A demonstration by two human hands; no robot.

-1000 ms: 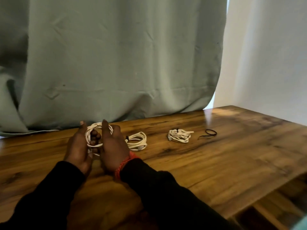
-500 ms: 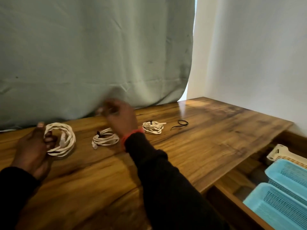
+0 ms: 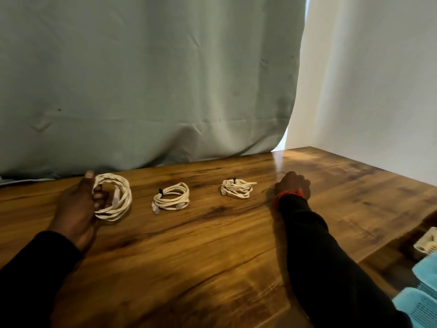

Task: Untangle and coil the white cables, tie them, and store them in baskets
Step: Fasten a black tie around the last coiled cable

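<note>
My left hand [image 3: 78,209] grips an untied coil of white cable [image 3: 115,197] at the table's left, thumb on top and fingers through the loop. Two more white coils lie on the wood, each bound with a black tie: the middle coil [image 3: 171,198] and the right coil [image 3: 236,188]. My right hand [image 3: 292,185] is stretched out to the right of them, fingers curled down onto a loose black tie [image 3: 267,190]. Only a thin end of the tie shows beside the wrist.
The wooden table [image 3: 212,256] backs onto a grey-green curtain [image 3: 142,91] and a white wall. Below the table's right edge stand blue plastic baskets [image 3: 423,301] and a cream basket [image 3: 425,243].
My right hand left the coil, swept right past the two tied coils and came down on the black tie. My left hand kept the untied coil. The view swung right.
</note>
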